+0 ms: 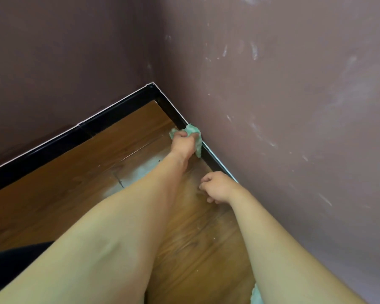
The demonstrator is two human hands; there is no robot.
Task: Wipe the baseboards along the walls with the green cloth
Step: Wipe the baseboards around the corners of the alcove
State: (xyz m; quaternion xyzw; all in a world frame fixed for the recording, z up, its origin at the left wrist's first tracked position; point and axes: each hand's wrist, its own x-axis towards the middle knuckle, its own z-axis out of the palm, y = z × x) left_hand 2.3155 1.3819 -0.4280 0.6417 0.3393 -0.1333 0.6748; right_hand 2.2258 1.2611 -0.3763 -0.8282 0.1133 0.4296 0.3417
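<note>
My left hand (183, 144) grips a bunched green cloth (196, 137) and holds it against the black baseboard (211, 156) of the right wall, a short way out from the room corner. The cloth sticks out above and to the right of my fist. My right hand (217, 187) hovers lower, near the same baseboard, with its fingers loosely curled and nothing in them. A second stretch of black baseboard (75, 137) runs along the left wall to the corner (153, 87).
Mauve walls (294, 106) meet at the corner; the right one carries pale smudges. The wooden floor (97, 172) has a whitish patch near my left forearm. A dark shape (13, 260) sits at the lower left, and something pale (256, 297) shows at the bottom edge.
</note>
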